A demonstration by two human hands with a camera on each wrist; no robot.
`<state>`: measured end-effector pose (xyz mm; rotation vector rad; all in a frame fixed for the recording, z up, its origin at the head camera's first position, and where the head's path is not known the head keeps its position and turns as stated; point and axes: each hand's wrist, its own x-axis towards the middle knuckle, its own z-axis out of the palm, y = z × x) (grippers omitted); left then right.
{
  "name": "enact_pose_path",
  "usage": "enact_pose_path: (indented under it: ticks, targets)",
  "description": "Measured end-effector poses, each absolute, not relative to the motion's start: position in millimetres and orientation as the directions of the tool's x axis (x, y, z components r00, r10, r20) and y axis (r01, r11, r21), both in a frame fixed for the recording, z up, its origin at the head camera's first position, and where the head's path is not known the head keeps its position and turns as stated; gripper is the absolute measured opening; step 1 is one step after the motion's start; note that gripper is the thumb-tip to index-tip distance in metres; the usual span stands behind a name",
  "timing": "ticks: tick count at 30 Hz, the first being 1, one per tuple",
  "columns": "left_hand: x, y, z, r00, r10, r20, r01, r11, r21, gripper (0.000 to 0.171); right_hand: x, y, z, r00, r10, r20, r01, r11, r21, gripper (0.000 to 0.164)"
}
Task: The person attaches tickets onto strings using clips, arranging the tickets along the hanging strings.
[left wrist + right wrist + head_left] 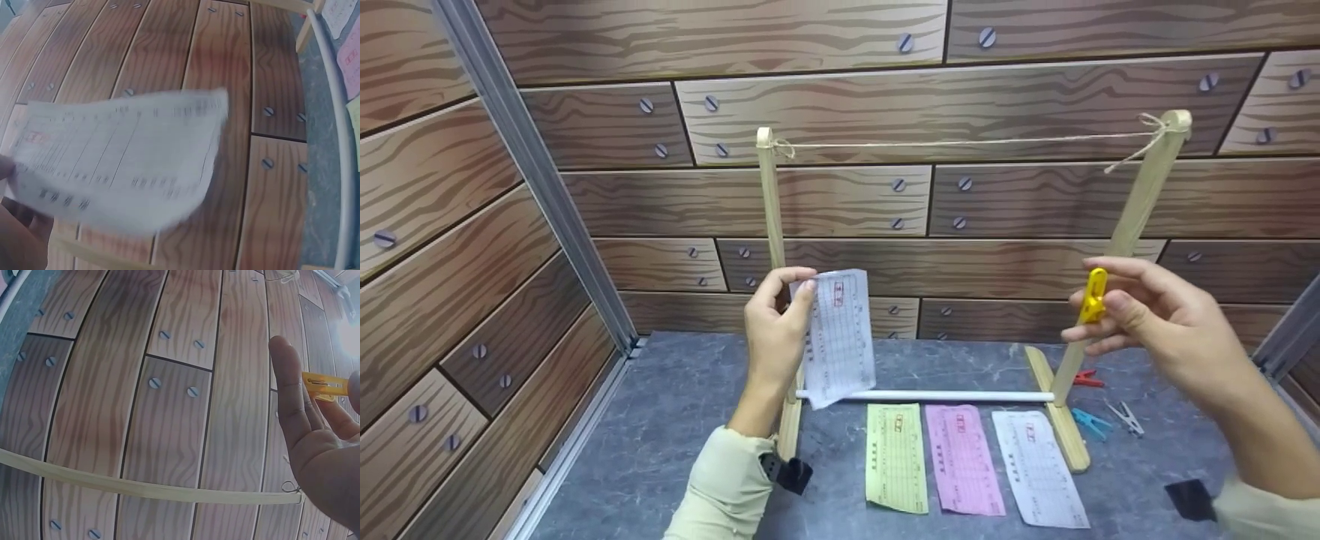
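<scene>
My left hand (778,319) pinches a white printed slip (840,337) by its upper left edge, in front of the frame's left post; the same slip (118,157) spreads across the left wrist view. At the right, my right hand (1170,322) holds a yellow clothespin (1095,296) between thumb and fingers, beside the right post. In the right wrist view the clothespin (326,385) lies against the fingers. Above both hands a thin string (960,142) runs between the posts, tied at each end. Nothing hangs on it.
Green (897,457), pink (964,459) and white (1039,469) slips lie in a row on the dark table (660,450). Red (1087,379), blue (1090,424) and grey (1126,418) clothespins lie by the right foot. A white rod (960,396) joins the wooden posts (1147,187) low down.
</scene>
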<state>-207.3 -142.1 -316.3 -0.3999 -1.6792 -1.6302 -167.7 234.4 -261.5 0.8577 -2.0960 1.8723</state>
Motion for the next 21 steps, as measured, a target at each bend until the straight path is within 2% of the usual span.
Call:
enact_pose_path:
  ticks: [6, 11, 21]
  targets:
    - [-210, -143, -301, -0.679, -0.247, 0.692, 0.665, 0.194, 0.721, 0.008, -167, 233, -250, -0.813, -0.304, 0.497, -0.543, 0.085, -0.835, 0.036]
    - [-214, -143, -287, -0.682, -0.191, 0.706, 0.666, 0.237, 0.707, 0.007, -167, 230, -239, -0.808, -0.309, 0.502, -0.546, 0.068, -0.835, 0.034]
    - [-225, -145, -257, -0.632, -0.097, 0.769, 0.709, 0.329, 0.624, 0.006, -168, 225, -222, -0.775, -0.313, 0.549, -0.592, 0.055, -0.804, 0.033]
